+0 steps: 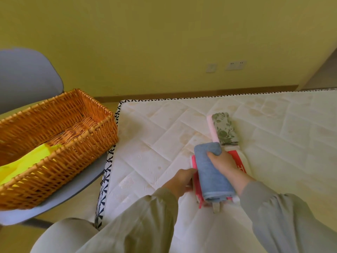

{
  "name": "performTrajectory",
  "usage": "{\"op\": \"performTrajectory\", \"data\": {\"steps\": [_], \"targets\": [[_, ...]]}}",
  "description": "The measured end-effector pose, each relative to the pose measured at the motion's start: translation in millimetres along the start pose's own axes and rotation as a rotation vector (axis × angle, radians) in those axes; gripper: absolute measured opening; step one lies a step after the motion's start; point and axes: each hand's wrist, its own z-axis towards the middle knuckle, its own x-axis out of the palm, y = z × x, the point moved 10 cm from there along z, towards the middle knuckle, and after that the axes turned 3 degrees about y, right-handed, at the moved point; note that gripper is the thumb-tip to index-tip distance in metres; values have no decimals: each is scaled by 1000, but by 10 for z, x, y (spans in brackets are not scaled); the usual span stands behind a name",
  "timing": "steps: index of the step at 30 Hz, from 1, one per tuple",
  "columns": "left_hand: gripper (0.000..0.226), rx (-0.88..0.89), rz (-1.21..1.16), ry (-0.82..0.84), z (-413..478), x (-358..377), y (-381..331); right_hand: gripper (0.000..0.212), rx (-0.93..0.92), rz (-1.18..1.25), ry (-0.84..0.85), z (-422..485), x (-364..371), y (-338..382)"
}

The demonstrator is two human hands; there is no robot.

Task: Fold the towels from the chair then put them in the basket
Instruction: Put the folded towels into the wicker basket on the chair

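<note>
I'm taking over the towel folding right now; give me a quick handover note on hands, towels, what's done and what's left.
Left hand: grips the left edge of the stack on the mattress.
Right hand: holds the blue towel on top of it.
Beyond the stack: a folded floral towel on a pale pink towel.
Basket on the chair: holds a yellow towel.
Done: the folding looks finished.
Left: move both piles into the basket.
</note>
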Motion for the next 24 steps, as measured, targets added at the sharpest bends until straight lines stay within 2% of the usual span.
{"op": "performTrajectory", "data": {"steps": [2, 7, 9, 12, 15, 19, 24], "targets": [[21, 0, -69, -6, 4, 22, 11, 49, 13, -46, -33, -39, 13, 24], [18, 6, -234, 9, 11, 46, 17, 34, 0, 122, -7, -58, 107, 110], [27, 33, -317, 62, -18, 21, -42, 33, 40, 122, 12, -101, 153, 148], [36, 67, -317, 128, -68, -117, -128, 25, 26, 244, 68, -141, 334, 337], [42, 103, -265, 77, -130, -466, -216, 39, 33, 299, 148, -222, 595, 550], [37, 183, -137, -92, -258, -1056, -385, 60, 106, 675, 390, -392, 1017, 787], [43, 182, -77, -123, -372, -1378, -457, 57, 127, 833, 750, -623, 1350, 1010]]}}
